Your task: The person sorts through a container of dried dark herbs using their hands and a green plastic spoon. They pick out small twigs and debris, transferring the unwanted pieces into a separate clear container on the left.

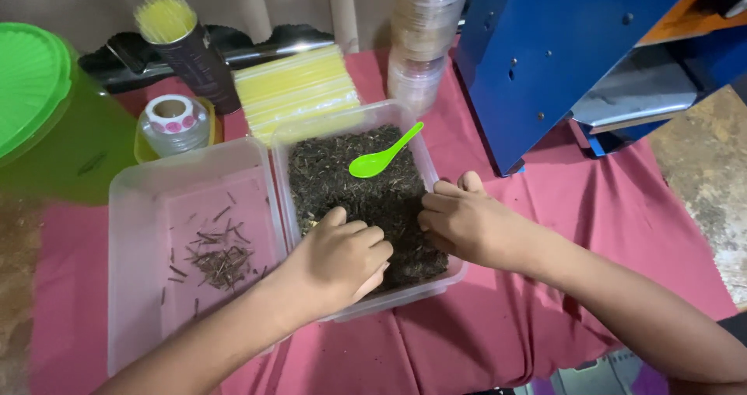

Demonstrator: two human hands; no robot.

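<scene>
A clear plastic tub holds a bed of dark dried tea leaves, with a green plastic spoon lying on top. My left hand rests curled in the near part of the leaves, fingers bent down into them. My right hand sits at the tub's right rim, fingers curled and touching the leaves. Whether either hand pinches anything is hidden. To the left, a second clear tub contains a small pile of brown stems.
Everything stands on a pink cloth. Behind the tubs are a stack of yellow straws, a dark cup of straws, a small lidded jar, a green container, stacked clear cups and a blue machine.
</scene>
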